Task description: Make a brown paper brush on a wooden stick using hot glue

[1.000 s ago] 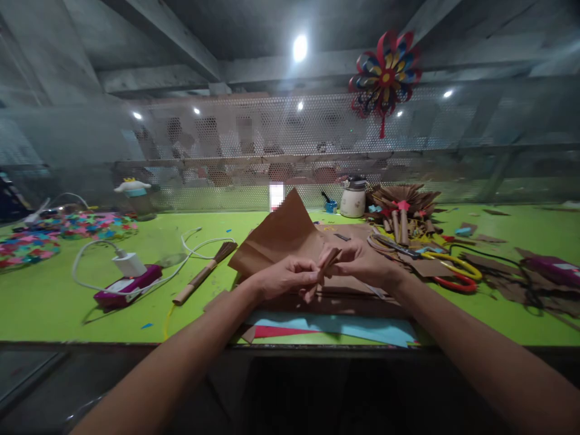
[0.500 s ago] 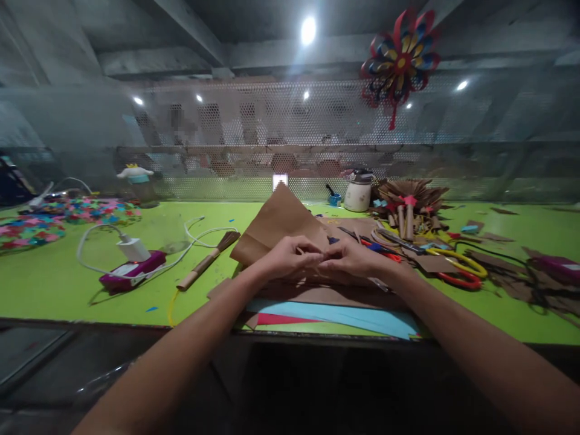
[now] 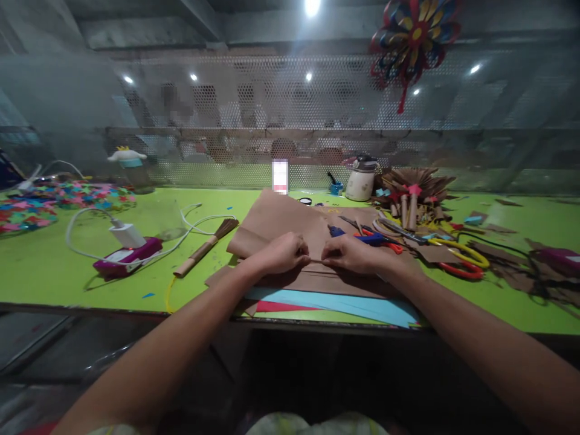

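A sheet of brown paper [image 3: 285,214] lies loosely bent in front of me, its far corner raised off the table. My left hand [image 3: 286,251] pinches its near edge with thumb and fingers. A short gap to the right, my right hand [image 3: 348,254] pinches the same edge, which looks narrowly folded between them. Beneath my wrists are more brown paper, light blue paper strips [image 3: 335,302] and a red strip [image 3: 283,306]. Just beyond my right hand lie scissors with blue and red handles [image 3: 374,239].
Scissors with yellow and red handles [image 3: 469,257] lie among paper scraps at right. Behind them stand pleated brown paper pieces [image 3: 414,187] and a white jar [image 3: 361,181]. At left are a brown paper tassel [image 3: 199,254], a purple power block [image 3: 129,257] with a white cable, and colourful paper stars [image 3: 95,199].
My hands have moved apart along the paper's near edge, from nearly touching. The paper's raised corner has sunk lower. The whole view has tilted slightly downward.
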Available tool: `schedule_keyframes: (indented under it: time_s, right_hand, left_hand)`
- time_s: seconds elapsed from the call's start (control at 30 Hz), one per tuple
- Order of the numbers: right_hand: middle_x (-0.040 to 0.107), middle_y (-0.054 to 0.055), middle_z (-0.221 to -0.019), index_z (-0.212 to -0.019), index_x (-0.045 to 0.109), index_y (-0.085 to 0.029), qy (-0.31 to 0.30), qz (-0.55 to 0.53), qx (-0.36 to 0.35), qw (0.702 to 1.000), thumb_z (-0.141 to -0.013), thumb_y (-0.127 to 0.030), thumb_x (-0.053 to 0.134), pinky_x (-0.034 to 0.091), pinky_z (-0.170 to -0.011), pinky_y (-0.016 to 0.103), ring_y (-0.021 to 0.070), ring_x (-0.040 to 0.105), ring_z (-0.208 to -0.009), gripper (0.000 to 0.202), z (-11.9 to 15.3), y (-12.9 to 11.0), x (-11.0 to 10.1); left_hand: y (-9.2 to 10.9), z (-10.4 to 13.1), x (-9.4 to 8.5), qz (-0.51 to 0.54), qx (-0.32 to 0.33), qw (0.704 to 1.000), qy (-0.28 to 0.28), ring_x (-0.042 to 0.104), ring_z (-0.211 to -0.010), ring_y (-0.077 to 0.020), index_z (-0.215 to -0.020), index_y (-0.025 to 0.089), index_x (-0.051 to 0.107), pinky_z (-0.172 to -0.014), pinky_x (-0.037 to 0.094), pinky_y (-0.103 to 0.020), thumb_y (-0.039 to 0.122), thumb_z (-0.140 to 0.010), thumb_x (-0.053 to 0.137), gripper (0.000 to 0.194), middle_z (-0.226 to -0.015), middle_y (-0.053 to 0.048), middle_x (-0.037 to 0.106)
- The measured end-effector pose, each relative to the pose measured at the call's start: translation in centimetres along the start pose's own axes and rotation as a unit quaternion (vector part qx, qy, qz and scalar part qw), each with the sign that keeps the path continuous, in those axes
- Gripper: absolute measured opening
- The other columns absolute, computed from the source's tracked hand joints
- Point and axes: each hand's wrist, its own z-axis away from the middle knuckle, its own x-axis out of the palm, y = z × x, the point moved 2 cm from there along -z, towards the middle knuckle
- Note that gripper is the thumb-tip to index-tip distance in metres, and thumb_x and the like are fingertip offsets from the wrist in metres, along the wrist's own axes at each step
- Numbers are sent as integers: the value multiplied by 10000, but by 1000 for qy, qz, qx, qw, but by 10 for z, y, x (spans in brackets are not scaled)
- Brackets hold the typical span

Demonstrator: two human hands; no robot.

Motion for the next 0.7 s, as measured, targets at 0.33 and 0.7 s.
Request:
schedule_keyframes:
  time_s: [0.33,0.7]
  right_hand:
    - [637,49,-774,-818,613,-144,-33,103,-15,994,-794,-112,451,365,-612,221,138,544,-691,168,3,-16,-3]
    - [586,81,-854,-843,560,-156,-44,218,12,975,-845,-170,445,336,-604,238,155,516,-709,116,23,-36,-8]
  left_hand:
    - [4,2,0,-33,45,998,-24,536,-720,-146,-834,174,628,-617,356,-223,210,-820,442,190,-788,-42,622]
    - [25,15,-10,-173,105,979,-22,493,-674,-157,-766,159,556,-590,346,-260,210,-814,442,134,-790,-58,540]
